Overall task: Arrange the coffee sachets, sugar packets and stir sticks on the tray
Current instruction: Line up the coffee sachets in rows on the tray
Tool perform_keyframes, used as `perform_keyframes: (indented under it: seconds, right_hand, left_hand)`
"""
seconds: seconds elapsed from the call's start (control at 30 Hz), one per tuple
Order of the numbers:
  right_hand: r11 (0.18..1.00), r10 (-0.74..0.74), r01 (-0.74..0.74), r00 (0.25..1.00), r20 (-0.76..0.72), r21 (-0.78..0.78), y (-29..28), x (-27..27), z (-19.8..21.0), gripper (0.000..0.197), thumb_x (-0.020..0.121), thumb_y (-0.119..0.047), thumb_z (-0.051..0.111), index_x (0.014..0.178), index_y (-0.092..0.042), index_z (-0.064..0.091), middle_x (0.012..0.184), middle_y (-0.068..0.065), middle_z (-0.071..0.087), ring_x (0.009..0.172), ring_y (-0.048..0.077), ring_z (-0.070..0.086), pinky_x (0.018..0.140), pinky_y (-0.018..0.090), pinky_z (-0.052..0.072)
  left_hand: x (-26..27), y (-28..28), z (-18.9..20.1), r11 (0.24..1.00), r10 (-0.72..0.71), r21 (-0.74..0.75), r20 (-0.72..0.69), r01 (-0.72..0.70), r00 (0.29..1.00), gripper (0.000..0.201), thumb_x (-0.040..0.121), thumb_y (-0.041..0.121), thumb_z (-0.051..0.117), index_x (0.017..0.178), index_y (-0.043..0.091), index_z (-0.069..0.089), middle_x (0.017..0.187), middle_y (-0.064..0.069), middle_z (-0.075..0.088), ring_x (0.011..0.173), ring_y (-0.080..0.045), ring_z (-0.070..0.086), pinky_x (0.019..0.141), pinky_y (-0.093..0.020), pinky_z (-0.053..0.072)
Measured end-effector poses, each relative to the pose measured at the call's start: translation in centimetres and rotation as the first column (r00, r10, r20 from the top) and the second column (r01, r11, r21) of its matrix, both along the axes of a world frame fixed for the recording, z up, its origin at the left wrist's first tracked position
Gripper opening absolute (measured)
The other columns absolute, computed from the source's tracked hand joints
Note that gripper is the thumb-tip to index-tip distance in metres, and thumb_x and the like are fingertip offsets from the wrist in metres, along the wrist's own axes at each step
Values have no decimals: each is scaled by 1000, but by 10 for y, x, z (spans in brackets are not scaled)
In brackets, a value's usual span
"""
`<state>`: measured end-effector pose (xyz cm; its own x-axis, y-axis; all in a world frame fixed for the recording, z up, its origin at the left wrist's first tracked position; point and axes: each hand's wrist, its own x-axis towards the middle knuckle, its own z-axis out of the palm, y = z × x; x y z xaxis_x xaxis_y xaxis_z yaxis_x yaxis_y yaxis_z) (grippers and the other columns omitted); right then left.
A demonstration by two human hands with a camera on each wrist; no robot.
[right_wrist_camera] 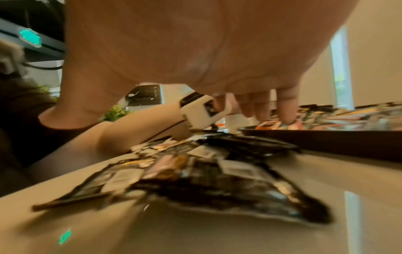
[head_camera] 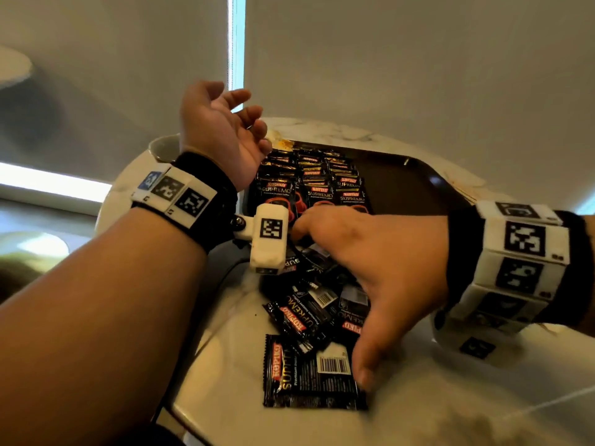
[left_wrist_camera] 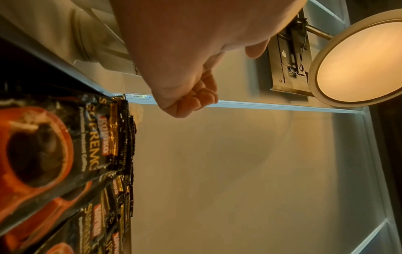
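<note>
Black Kopiko coffee sachets [head_camera: 309, 185] lie in overlapping rows on the left part of the dark brown tray [head_camera: 405, 185]. More of them lie in a loose pile [head_camera: 309, 313] on the marble table in front of the tray. My right hand [head_camera: 335, 300] spreads over this pile, palm down. Its thumb touches the nearest sachet [head_camera: 306, 378], and its fingers [right_wrist_camera: 284, 110] reach down by the tray's near edge. My left hand [head_camera: 244, 123] is raised above the tray's left end, fingers loosely curled [left_wrist_camera: 195, 98], holding nothing. Yellowish packets [head_camera: 280, 142] show at the tray's far left corner.
A white cup [head_camera: 162, 146] stands left of the tray, behind my left wrist. The tray's right half [head_camera: 418, 194] is bare. The round table's edge [head_camera: 180, 397] curves close at the front left. A wall lamp [left_wrist_camera: 359, 60] shows in the left wrist view.
</note>
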<state>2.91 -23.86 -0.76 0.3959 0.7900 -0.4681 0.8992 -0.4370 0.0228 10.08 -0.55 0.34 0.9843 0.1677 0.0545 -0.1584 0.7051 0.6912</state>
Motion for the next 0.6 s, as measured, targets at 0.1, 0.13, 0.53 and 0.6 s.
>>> perform_keyframes:
  seconds: [0.1, 0.13, 0.53, 0.6]
  right_hand:
    - [967, -248, 252, 963, 107, -28, 39, -39, 30, 133, 55, -81, 75, 158, -22, 14, 162, -1, 16, 147, 17, 22, 120, 38, 27]
    - [957, -281, 287, 951, 132, -33, 37, -45, 29, 136, 57, -79, 77, 159, -20, 8, 165, 2, 9, 149, 20, 17, 122, 40, 23]
    - [955, -298, 298, 954, 40, 15, 30, -34, 23, 103, 74, -62, 74, 155, -31, 18, 143, -9, 33, 133, 11, 34, 111, 35, 42]
    - [955, -298, 298, 954, 37, 1, 25, -32, 24, 96, 76, -56, 74, 153, -32, 21, 141, -11, 34, 131, 9, 35, 110, 33, 43]
  left_hand:
    - [3, 3, -1, 1000, 6, -21, -4, -6, 1000, 36, 86, 36, 42, 108, 10, 53, 80, -5, 53, 64, -18, 49, 58, -31, 36]
    - [4, 3, -1, 1000, 7, -26, -2, -7, 1000, 36, 87, 36, 41, 108, 10, 53, 80, -5, 53, 65, -18, 49, 58, -31, 36]
    - [4, 6, -2, 999, -4, -42, 3, 4, 1000, 39, 91, 38, 39, 112, 8, 54, 82, -5, 53, 67, -18, 50, 58, -31, 37]
    - [5, 5, -1, 999, -10, -35, 2, 10, 1000, 40, 92, 38, 38, 113, 8, 54, 82, -6, 53, 67, -19, 49, 58, -31, 37]
